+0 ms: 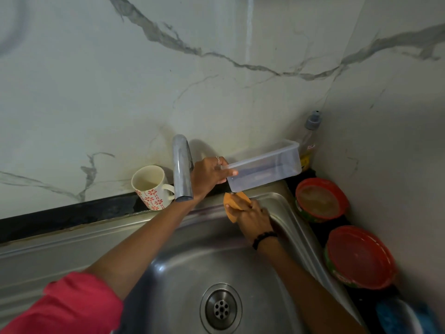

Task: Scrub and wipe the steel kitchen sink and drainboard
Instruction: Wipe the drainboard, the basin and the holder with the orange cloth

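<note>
Dim, soft indoor light — glare on the tap (pixel 182 165); wide-angle bending and blur at edges.

The left arm reaches from the lower left of the frame up toward the centre, bare below a red sleeve (pixel 72 307), and the left hand (pixel 209 175) is clamped, thumb over the top. The right arm comes in from the lower right, a dark bead bracelet (pixel 263 238) at its wrist. The right hand (pixel 254 216) sits just below and right of the left, knuckles up and fingers curled closed.
</note>
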Demonstrator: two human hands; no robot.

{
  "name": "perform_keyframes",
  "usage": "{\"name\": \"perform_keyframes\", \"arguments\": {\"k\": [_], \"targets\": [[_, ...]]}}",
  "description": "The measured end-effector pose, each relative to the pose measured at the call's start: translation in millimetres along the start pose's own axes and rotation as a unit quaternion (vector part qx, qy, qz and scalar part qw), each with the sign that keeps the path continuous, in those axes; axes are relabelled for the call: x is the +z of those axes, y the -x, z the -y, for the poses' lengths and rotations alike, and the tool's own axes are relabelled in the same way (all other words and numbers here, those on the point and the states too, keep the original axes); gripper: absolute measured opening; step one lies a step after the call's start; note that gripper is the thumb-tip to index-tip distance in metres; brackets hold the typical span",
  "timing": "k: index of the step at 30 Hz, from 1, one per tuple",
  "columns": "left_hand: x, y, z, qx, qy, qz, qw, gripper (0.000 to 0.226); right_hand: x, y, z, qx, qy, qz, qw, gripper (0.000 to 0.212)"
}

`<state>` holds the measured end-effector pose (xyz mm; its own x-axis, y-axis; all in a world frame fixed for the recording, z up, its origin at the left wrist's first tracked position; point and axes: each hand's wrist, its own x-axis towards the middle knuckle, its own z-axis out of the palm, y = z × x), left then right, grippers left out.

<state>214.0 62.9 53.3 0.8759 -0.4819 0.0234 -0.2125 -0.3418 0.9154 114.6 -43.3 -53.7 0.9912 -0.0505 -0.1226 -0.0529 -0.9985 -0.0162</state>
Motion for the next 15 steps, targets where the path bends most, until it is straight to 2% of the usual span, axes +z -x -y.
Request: {"name": "perform_keyframes", "arguments": {"k": [2, 5, 9, 12, 15], "targets": [[3, 2, 2, 0.008, -0.016, -0.008, 1.000, 0.017, -5, 0, -9, 0.021, -0.006, 0.027, 0.999, 0.059], [6, 2, 8, 0.015, -0.045, -0.024, 0.999, 0.021, -10, 0, -17, 0.056, -0.007, 0.015, 0.998, 0.049], [8, 1, 13, 0.008, -0.083, -0.022, 0.996, 0.024, -14, 7, -28, 0.132, -0.068, -0.068, 0.987, 0.029], [8, 2, 19, -0.006, -0.088, -0.019, 0.996, 0.031, -12, 6, -40, 0.186, -0.021, -0.066, 0.980, 0.027], [11, 7, 23, -0.013, -0.068, -0.029, 0.997, 0.026, -3, -3, -45, 0.244, 0.023, -0.042, 0.969, 0.019]]}}
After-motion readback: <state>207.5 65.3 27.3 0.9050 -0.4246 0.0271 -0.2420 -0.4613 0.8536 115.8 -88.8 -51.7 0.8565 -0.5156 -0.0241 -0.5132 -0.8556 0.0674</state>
